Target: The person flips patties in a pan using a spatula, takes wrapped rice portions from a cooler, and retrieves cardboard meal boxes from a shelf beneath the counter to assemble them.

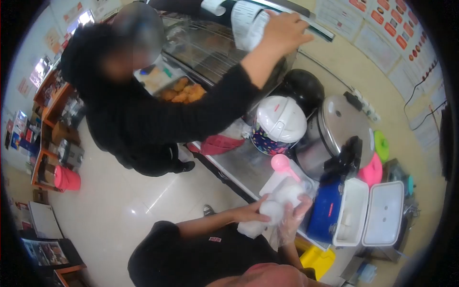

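Note:
My bare left hand [249,211] is closed around a white round bundle [271,212] that looks like rice in clear wrap. A second white bundle [251,228] hangs just below that hand, against my black shirt. On my right hand [297,210] is a loose clear plastic glove. Its fingers curl against another white bundle [289,193], touching the one in my left hand. A pink scoop [282,165] lies just beyond, on a white tray [271,184]. What lies under the bundles is hidden.
At the left a co-worker's hand [284,31] reaches up to paper slips [246,24]. A patterned pot with white lid [279,119], a large steel cooker [342,129] and an open blue cooler box [327,215] line the counter. Fried food [184,91] sits farther off.

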### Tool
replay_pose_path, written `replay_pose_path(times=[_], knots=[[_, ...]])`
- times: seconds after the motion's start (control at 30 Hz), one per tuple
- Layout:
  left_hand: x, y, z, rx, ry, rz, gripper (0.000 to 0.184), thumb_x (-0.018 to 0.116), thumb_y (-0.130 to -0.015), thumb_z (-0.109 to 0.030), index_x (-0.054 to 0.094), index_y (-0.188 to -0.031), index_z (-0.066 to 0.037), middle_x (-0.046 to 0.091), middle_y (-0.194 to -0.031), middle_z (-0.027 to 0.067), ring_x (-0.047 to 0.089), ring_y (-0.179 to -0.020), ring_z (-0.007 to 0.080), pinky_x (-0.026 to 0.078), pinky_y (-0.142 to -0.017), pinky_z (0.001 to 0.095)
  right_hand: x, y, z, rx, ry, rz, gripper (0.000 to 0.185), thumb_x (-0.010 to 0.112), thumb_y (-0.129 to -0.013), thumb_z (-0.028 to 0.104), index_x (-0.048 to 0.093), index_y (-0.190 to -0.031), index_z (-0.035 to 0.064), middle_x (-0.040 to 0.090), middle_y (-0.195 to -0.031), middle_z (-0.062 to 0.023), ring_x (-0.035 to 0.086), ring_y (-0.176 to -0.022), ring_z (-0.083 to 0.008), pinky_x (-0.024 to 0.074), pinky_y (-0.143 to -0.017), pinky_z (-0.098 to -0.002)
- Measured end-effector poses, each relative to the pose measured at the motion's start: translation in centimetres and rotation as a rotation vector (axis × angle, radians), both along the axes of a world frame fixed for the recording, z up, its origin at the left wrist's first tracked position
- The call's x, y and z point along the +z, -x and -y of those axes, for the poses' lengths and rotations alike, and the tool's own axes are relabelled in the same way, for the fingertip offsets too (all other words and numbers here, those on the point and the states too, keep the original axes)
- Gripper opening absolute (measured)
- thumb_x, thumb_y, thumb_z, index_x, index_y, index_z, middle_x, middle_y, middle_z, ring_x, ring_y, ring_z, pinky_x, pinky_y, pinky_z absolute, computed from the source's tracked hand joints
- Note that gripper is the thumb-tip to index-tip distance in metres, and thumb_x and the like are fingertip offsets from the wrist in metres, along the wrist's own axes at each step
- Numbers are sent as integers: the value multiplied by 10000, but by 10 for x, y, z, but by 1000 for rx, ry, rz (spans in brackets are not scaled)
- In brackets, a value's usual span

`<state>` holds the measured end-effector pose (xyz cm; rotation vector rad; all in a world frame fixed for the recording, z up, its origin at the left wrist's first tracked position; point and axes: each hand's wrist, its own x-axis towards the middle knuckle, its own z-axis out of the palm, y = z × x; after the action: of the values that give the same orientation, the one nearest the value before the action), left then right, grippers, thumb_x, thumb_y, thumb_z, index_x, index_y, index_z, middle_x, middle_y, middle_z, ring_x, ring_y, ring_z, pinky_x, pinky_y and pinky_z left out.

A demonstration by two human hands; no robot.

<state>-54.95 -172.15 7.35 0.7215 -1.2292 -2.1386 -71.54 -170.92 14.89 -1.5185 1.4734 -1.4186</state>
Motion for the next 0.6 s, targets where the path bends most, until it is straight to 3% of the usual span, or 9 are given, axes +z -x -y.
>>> replay_pose_path(times=[0.03, 0.13, 0.2, 0.27, 0.33, 0.37, 0.43, 0.47, 0.6], knots=[[-1, -19, -2, 35, -14, -82, 959, 669, -872, -109, -38, -1519, -146, 413, -1361, 124, 529, -1154, 223, 486, -934, 383, 2, -19, 0, 24, -7, 54, 435, 563, -877, 112, 351, -1248, 33, 375, -1201, -121, 373, -1134, -223, 265, -1032, -361], [0, -74, -18, 179, -103, -240, 957, 681, -858, -140, -9, -1521, -144, 432, -1350, 117, 535, -1152, 223, 487, -937, 382, -1, -57, 12, -51, 171, -315, 545, 586, -871, 129, 326, -1342, 48, 405, -1244, -149, 424, -1156, -260, 307, -1042, -401], [-10, -105, -27, 279, -124, -357, 942, 687, -844, -144, 32, -1520, -139, 440, -1343, 124, 538, -1151, 226, 491, -931, 384, 36, -98, 24, 54, 51, 345, 616, 599, -861, 149, 305, -1398, 81, 426, -1283, -156, 465, -1163, -279, 346, -1038, -425], [-8, -137, -33, 349, -96, -307, 923, 687, -833, -152, 65, -1514, -137, 439, -1348, 128, 535, -1162, 230, 498, -919, 388, 56, -129, 32, 136, -60, 760, 647, 607, -868, 195, 292, -1427, 114, 460, -1279, -148, 517, -1117, -268, 422, -951, -414], [-13, -164, -40, 453, -102, -255, 834, 679, -820, -195, 170, -1473, -94, 495, -1283, 157, 575, -1102, 262, 512, -897, 410, 60, -145, 37, 210, -162, 923, 639, 610, -892, 266, 286, -1429, 147, 508, -1231, -127, 579, -1017, -227, 533, -779, -368], [-26, -172, -44, 520, -125, -233, 768, 671, -812, -233, 260, -1435, -52, 551, -1216, 184, 616, -1037, 291, 522, -880, 429, 47, -141, 40, 316, -269, 1029, 542, 607, -903, 248, 359, -1375, 147, 528, -1253, -93, 572, -1110, -246, 549, -824, -397], [-53, -187, -51, 577, -241, -128, 685, 624, -814, -360, 419, -1345, 21, 640, -1080, 218, 662, -958, 328, 534, -855, 431, 2, -148, 49, 143, -477, 1153, 479, 611, -907, 254, 407, -1330, 156, 537, -1245, -78, 574, -1094, -233, 549, -807, -390], [-60, -196, -51, 566, -280, -161, 694, 614, -814, -391, 428, -1337, 24, 641, -1081, 219, 663, -953, 327, 535, -850, 426, -15, -149, 53, 52, -573, 1212, 448, 613, -909, 257, 431, -1307, 160, 541, -1241, -71, 575, -1086, -227, 550, -799, -386], [-57, -206, -36, 591, -344, -239, 713, 569, -827, -464, 444, -1333, 23, 633, -1090, 226, 660, -953, 331, 542, -821, 411, -36, -173, 65, 319, -581, 1052, 413, 599, -901, 204, 446, -1284, 177, 530, -1227, -65, 562, -1087, -228, 542, -805, -382]])
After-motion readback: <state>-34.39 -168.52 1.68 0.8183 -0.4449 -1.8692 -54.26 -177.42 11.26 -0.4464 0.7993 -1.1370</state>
